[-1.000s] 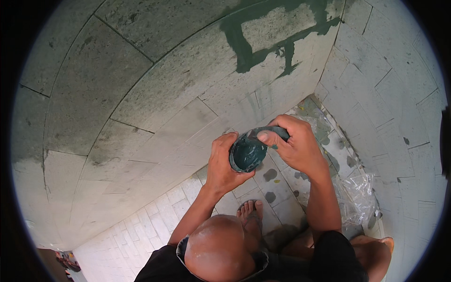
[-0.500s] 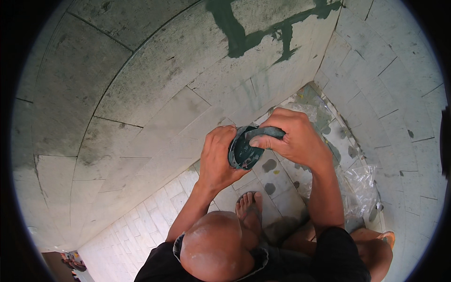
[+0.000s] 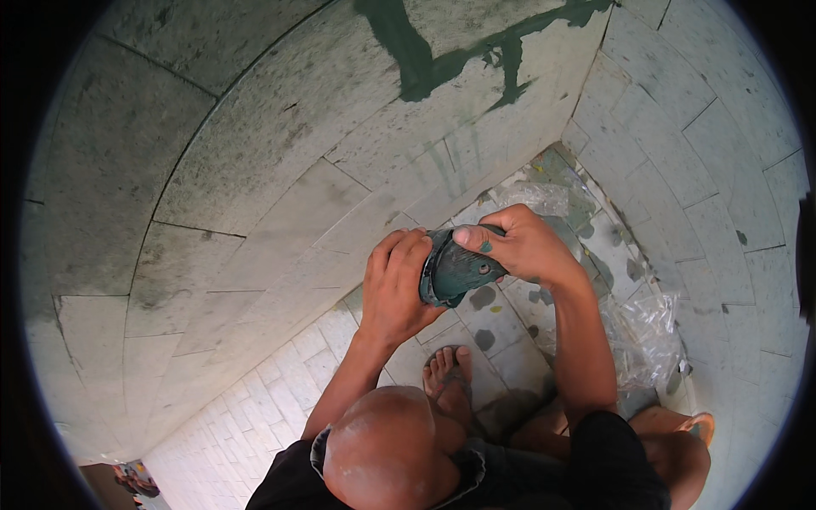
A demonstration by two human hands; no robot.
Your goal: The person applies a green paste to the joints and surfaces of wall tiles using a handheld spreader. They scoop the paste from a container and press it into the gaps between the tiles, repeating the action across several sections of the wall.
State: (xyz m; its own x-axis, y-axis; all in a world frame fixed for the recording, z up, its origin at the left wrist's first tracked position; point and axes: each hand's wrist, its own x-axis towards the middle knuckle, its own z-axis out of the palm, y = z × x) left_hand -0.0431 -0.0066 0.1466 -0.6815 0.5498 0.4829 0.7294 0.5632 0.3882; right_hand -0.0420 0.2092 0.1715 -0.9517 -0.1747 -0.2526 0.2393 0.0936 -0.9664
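Note:
My left hand is wrapped round a small dark bowl, tilted with its mouth toward the right. Dark green paste coats its inside and rim. Between the thumb and fingers of my right hand is a flat, dark flexible scraper with a small round hole or stud near one edge. Its broad face covers most of the bowl's mouth, and its edge reaches the rim. A green smear marks my right thumb. What is left inside the bowl is hidden behind the scraper.
Green paste is spread in bands on the tiled wall ahead. A second tiled wall rises at the right. Crumpled clear plastic lies on the stained floor beside it. My foot is below the bowl.
My right hand has turned the scraper over the bowl, so its flat face now shows where its edge and the bowl's inside showed before. The left hand keeps its hold.

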